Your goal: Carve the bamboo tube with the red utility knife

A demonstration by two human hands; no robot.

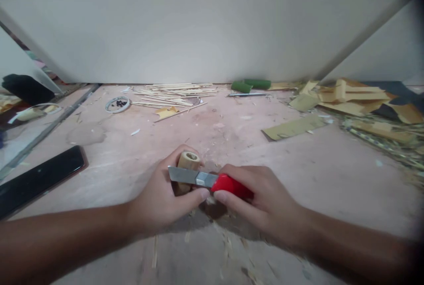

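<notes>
My left hand (165,192) is wrapped round a short, pale, hollow piece of bamboo (182,161), its open end tilted up. In my right hand (261,190) is a utility knife (228,183) with a red handle. The knife's wide steel blade (185,176) points left and lies across the front of the bamboo piece; whether it touches is hard to tell. My left thumb rests close to the base of the blade. Part of the bamboo is hidden behind the blade and my fingers.
A phone (43,179) lies at the left. Farther back are a white ring (117,104) with dark bits, thin sticks (179,93) and green tubes (255,84). Cardboard scraps (354,95) pile up at the right, near a flat strip (294,127). A white panel (198,24) stands behind.
</notes>
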